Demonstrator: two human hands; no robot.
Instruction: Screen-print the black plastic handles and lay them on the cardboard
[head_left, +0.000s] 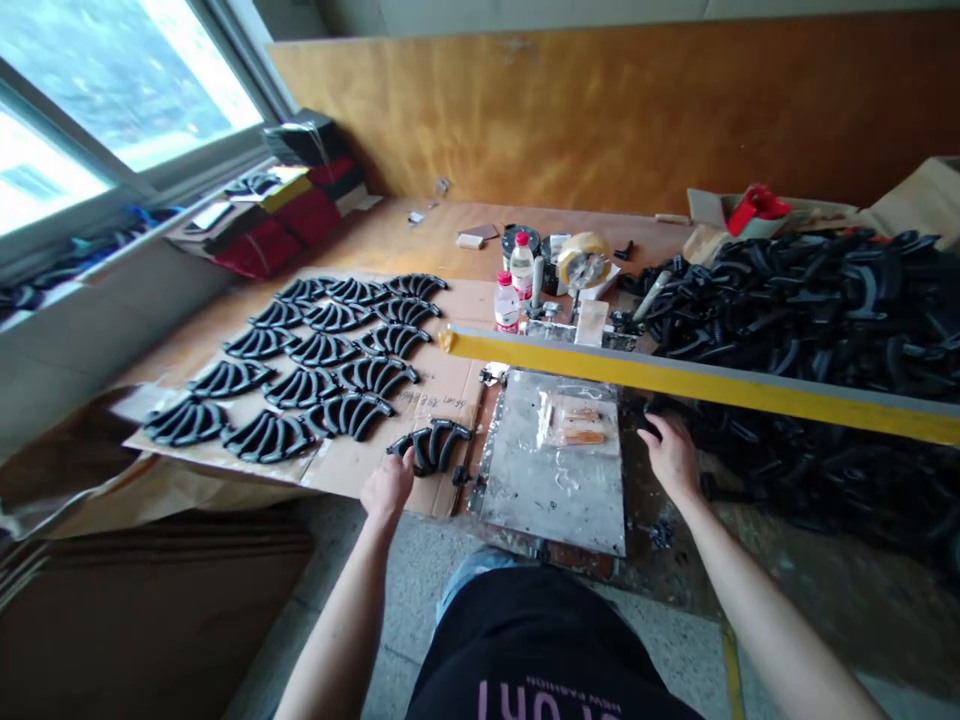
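Observation:
My left hand [388,485] pinches the near left end of a small fan of black curved plastic parts [431,447], which lies at the cardboard's right edge. At the left edge of the big black pile, my right hand [673,458] has its fingers closed on a black plastic part [652,424], mostly hidden by the hand. Between my hands lies a grey metal plate [517,480] with a clear plastic bag [577,424] holding orange-brown pieces on it. Several more fans of black curved parts [300,388] lie in rows on the cardboard [420,400] to the left.
A yellow-sided bar [705,385] crosses above the plate and the pile of black parts [810,300]. Behind it stand two red-capped bottles [507,305] and a tape roll [583,262]. Red boxes [300,225] sit by the window; a wooden board [600,110] closes the back.

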